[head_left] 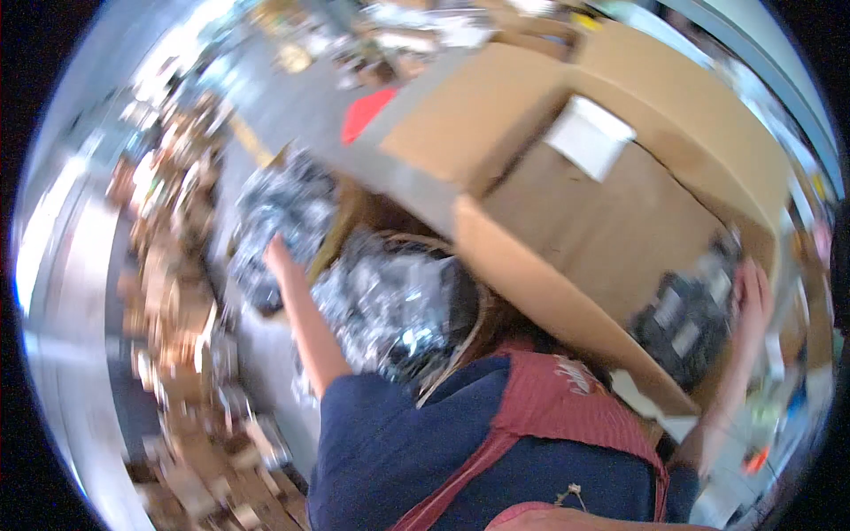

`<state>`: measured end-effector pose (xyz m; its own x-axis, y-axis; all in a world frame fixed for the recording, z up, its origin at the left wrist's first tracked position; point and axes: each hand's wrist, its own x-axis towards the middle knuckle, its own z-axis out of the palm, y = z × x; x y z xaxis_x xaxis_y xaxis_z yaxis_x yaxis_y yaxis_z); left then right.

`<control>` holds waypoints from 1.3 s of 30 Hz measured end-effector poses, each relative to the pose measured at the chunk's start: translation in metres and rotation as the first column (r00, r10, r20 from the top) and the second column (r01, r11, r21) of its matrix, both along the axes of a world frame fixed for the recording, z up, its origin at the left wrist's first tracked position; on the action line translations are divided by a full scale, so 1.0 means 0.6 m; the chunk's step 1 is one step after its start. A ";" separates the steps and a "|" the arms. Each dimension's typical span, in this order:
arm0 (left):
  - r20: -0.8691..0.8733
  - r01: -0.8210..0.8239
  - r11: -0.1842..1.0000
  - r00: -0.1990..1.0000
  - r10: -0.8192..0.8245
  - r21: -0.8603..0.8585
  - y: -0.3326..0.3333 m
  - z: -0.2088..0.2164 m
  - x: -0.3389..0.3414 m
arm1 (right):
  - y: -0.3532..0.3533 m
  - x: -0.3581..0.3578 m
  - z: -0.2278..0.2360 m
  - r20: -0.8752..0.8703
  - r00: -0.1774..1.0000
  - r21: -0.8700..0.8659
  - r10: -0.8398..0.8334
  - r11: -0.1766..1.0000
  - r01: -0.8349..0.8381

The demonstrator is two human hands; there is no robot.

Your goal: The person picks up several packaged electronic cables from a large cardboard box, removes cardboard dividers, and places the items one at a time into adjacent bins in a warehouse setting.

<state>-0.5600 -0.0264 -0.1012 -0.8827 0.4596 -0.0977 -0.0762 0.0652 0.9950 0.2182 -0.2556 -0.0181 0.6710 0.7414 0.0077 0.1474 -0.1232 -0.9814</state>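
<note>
A large open cardboard box [611,212] stands in front of me to the right. Inside, a pile of dark plastic-wrapped packages [682,327] lies in the near right corner, and a white flat piece [591,137] rests toward the far end. My right hand [753,292] is at the box's right side, beside the dark packages and some shiny clear plastic; blur hides whether its fingers grip anything. My left hand [279,257] reaches out to the left over a heap of crumpled clear plastic bags [288,203]. Motion smears its fingers.
Another full load of plastic bags [390,301] sits in a round-rimmed container close to my left side. Heaps of cardboard boxes [177,310] line the far left. A red piece [367,113] lies beyond the box's left flap. More cartons and clutter [407,44] fill the background.
</note>
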 end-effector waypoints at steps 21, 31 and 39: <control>-0.253 0.372 -0.358 -0.907 -0.338 -0.857 -0.144 0.085 1.083 | 0.035 0.031 -0.017 -0.006 0.995 0.189 -0.103 0.977 0.102; -0.167 0.688 -0.717 -0.725 -0.669 -0.115 -0.113 0.104 0.920 | 0.032 0.026 0.011 -0.264 0.964 0.252 -0.041 0.961 0.110; 0.014 0.454 -0.666 -0.820 -0.572 -0.591 0.059 0.179 0.848 | 0.036 0.014 0.020 -0.212 0.977 0.200 0.000 0.979 0.043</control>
<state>-0.0512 0.0092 0.0063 0.8990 0.2452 -0.3629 0.4377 -0.4761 0.7627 0.2268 -0.2339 -0.0063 0.6892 0.7244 0.0140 -0.0646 0.0807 -0.9946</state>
